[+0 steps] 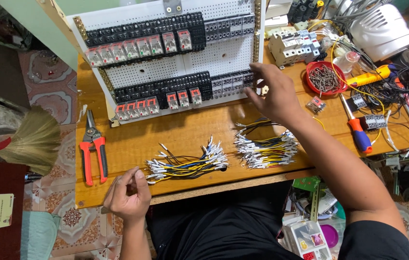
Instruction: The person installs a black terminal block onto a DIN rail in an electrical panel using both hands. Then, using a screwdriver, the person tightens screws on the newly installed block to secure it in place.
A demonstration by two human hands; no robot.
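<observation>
Broom (31, 139) lies far left on the tiled floor, off the desk (185, 132); next, red-handled cutters (92, 151) lie flat near the desk's left edge, untouched. Left hand (128, 194) hovers at the front edge, grip pressed together, thumb meeting fingertips as if pinching sth thin; what it pinches, can't tell. Just right of it, left wire bundle (187, 163), short jumpers w/ white ferrule ends, fanned on the wood; right wire bundle (264, 149) sits beside it, apart, more neatly stacked. Behind both, white perforated panel (175, 62) stands tilted, w/ two rows of relays (139, 48) and black sockets, grey terminal blocks (231, 82) at the right ends. Right hand (274, 94) reaches to the lower terminal row, grip spread, fingertips at the panel's right edge, holding nothing visible. Judgement: for clean wiring here, seat one jumper at a time, ferrule fully in, keep the wrist off the bundles so they don't scatter. Right of the hand, red bowl (325, 79) holds a heap of small metal screws or the like; farther right, screwdriver (358, 130) w/ red-blue handle amid loose cables. Below the desk's edge, clear compartment box (310, 240) holds small coloured parts, contents too small to tell.
</observation>
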